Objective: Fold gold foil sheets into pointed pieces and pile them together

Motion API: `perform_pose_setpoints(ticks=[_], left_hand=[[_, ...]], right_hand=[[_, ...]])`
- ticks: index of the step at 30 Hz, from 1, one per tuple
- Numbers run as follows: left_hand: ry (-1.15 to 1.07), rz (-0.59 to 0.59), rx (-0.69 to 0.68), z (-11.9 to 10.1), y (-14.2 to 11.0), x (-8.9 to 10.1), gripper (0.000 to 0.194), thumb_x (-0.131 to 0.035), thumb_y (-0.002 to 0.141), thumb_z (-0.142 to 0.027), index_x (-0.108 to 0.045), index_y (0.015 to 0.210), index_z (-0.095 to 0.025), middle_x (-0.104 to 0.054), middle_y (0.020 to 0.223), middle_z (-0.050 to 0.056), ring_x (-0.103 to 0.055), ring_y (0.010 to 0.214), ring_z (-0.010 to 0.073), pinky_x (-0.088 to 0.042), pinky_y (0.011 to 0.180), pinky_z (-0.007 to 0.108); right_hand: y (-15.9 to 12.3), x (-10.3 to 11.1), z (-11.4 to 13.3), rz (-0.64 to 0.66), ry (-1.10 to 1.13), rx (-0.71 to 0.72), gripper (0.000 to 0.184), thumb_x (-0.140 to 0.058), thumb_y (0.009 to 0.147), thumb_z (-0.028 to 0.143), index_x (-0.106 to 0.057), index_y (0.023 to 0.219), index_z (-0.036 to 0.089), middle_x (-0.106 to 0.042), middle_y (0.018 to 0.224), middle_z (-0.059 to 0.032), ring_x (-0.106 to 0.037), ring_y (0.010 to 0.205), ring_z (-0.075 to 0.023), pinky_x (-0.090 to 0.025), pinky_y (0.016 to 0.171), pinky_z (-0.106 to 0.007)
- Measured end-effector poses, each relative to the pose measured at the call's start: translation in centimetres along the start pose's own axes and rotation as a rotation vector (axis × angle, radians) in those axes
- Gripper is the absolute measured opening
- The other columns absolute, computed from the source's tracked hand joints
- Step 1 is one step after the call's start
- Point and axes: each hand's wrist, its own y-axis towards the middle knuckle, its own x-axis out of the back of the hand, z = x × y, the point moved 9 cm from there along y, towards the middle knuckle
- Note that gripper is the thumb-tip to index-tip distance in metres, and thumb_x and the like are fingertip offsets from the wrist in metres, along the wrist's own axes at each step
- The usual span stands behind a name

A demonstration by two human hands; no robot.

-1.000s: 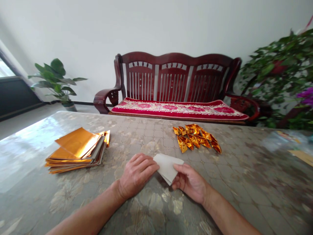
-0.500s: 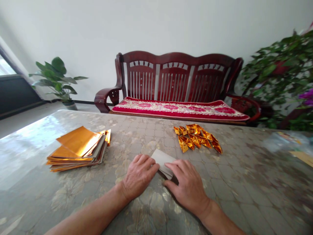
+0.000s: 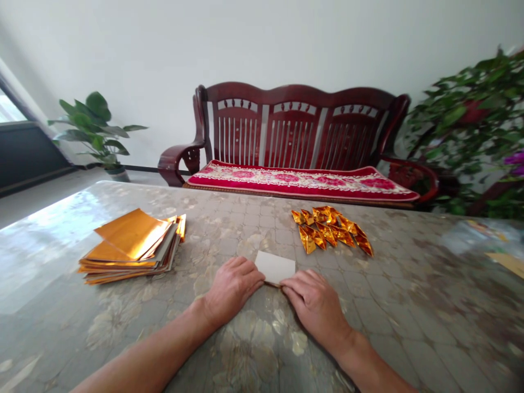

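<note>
A sheet of paper (image 3: 275,266), pale side up, lies on the table between my two hands, its near edge folded or doubled over. My left hand (image 3: 235,285) is closed on its left near corner, thumb and fingers together. At the right near corner, my right hand (image 3: 313,297) pinches the same edge. Beyond the right hand sit several folded gold foil paper pieces (image 3: 329,229), grouped in rows. To the left stands a loose stack of gold foil paper (image 3: 131,240), some sheets showing gold and some pale edges.
The table (image 3: 172,327) has a glossy floral cover. Clear plastic (image 3: 478,237) and a tan piece (image 3: 507,264) lie at its right. Behind stands a wooden bench (image 3: 295,125) with a red cloth (image 3: 303,180). Potted plants flank it, one at left (image 3: 98,131).
The paper has been lowered and flattened, its pale face now squarer. My right hand has closed, its thumb and fingers coming together on the near corner. My left hand has barely shifted.
</note>
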Motion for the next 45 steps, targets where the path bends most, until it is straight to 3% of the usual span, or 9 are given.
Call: perform_pose_setpoints(ticks=[8,13,21,26,36,45], left_hand=[[-0.23,0.073,0.208,1.6,0.3,-0.6,0.019,-0.058,0.096,-0.029,-0.074,0.087,-0.024,-0.07,0.083,0.0,-0.06,0.082,0.0175,-0.042,0.076,0.028],[-0.287,0.084,0.336,2.6,0.2,-0.9,0.014,-0.064,0.093,-0.027,-0.073,0.083,-0.023,-0.072,0.082,-0.002,-0.062,0.084,0.017,-0.042,0.077,0.027],[-0.179,0.126,0.37,2.7,0.5,-1.1,0.024,-0.057,0.096,-0.032,-0.069,0.078,-0.021,-0.07,0.081,0.001,-0.063,0.084,0.0183,-0.041,0.075,0.027],[-0.188,0.139,0.422,3.1,0.5,-1.2,0.02,-0.055,0.096,-0.031,-0.07,0.084,-0.023,-0.073,0.086,0.001,-0.065,0.087,0.0188,-0.043,0.075,0.027],[-0.132,0.138,0.4,2.7,0.6,-1.2,0.016,-0.049,0.098,-0.027,-0.064,0.093,-0.024,-0.073,0.088,0.001,-0.067,0.089,0.0196,-0.043,0.077,0.027],[0.03,0.173,0.384,2.2,0.8,-1.1,0.015,-0.047,0.1,-0.028,-0.061,0.1,-0.023,-0.073,0.088,0.002,-0.067,0.087,0.0212,-0.044,0.075,0.029]], right_hand=[[0.3,-0.5,-0.9,0.055,0.069,-0.077,0.017,-0.059,0.094,0.022,-0.075,0.098,0.027,-0.069,0.087,-0.0025,-0.058,0.089,-0.0206,-0.043,0.076,-0.03],[0.5,-0.7,-1.6,0.069,0.053,-0.16,0.012,-0.062,0.092,0.023,-0.073,0.089,0.026,-0.07,0.084,-0.0012,-0.058,0.088,-0.0208,-0.042,0.076,-0.03],[1.0,-0.7,-1.8,0.091,-0.019,-0.206,0.011,-0.061,0.091,0.023,-0.066,0.082,0.024,-0.068,0.081,-0.0001,-0.059,0.084,-0.0197,-0.037,0.071,-0.028],[1.4,-0.7,-1.8,0.087,-0.08,-0.201,0.012,-0.06,0.091,0.023,-0.066,0.081,0.024,-0.068,0.079,0.0001,-0.059,0.081,-0.0191,-0.035,0.068,-0.029],[1.8,-0.7,-1.7,0.107,-0.127,-0.212,0.013,-0.059,0.091,0.023,-0.065,0.079,0.025,-0.068,0.075,0.0001,-0.059,0.076,-0.0185,-0.032,0.064,-0.028],[1.9,-0.8,-1.7,0.11,-0.147,-0.197,0.012,-0.06,0.091,0.022,-0.064,0.08,0.024,-0.068,0.075,0.0,-0.059,0.077,-0.0186,-0.031,0.065,-0.028]])
